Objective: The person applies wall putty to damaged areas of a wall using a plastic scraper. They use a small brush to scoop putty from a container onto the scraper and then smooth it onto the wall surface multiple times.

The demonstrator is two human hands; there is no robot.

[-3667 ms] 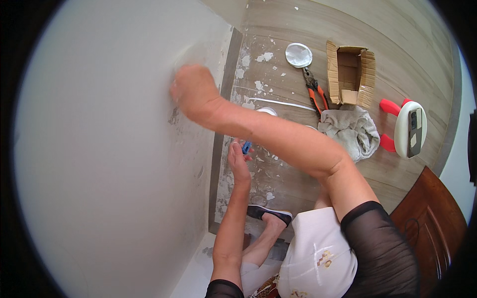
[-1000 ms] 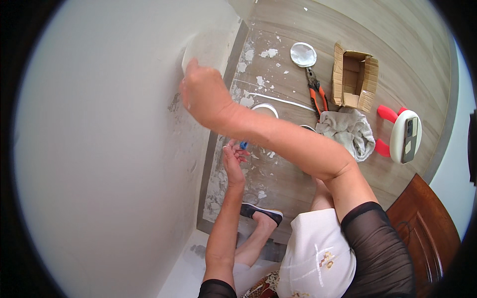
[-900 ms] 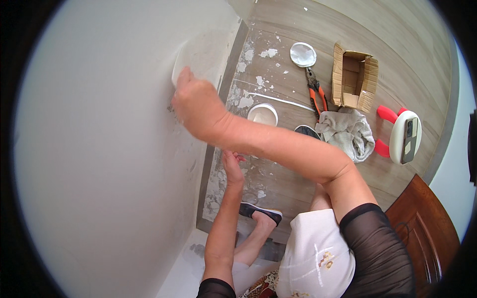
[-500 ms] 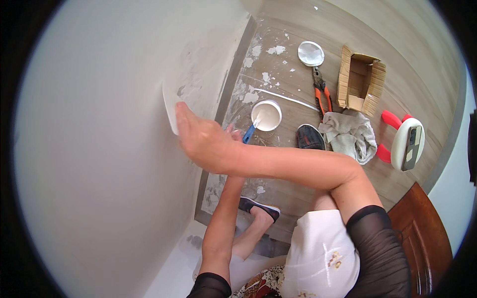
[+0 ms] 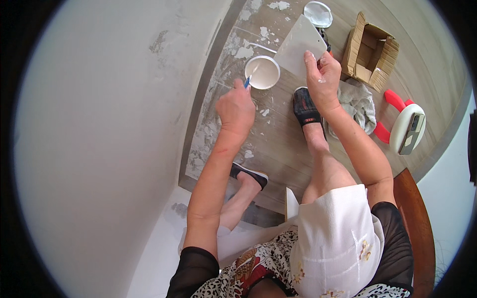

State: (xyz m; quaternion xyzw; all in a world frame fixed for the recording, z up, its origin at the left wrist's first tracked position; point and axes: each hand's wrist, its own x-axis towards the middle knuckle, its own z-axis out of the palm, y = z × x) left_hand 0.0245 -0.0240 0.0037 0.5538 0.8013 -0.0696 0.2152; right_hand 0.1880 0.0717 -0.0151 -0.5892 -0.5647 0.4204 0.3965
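My left hand (image 5: pixel 236 109) is closed round the blue handle of a putty knife (image 5: pixel 247 82). Its white-coated end reaches into a round tub (image 5: pixel 262 85) of white paste. To the right of the tub, my right hand (image 5: pixel 324 82) grips a thin white plastic scraper (image 5: pixel 298 47) by its near corner, with the sheet held over the floor. Dabs of white paste mark the right hand's fingers. The pale wall (image 5: pixel 109 124) on the left carries grey smudges, and neither hand touches it.
White flakes (image 5: pixel 243 53) litter the floor along the wall. Beyond the scraper lie a white lid (image 5: pixel 318 14) and partly hidden pliers (image 5: pixel 324 37). An open cardboard box (image 5: pixel 352 47), a grey cloth (image 5: pixel 360 104), and a white-and-red stool (image 5: pixel 397 131) bearing a phone (image 5: pixel 411 134) stand right.
My right hand has drawn the scraper away from the wall and swung right, past the tub. My left hand, partly hidden before, now shows plainly on the putty knife's handle.
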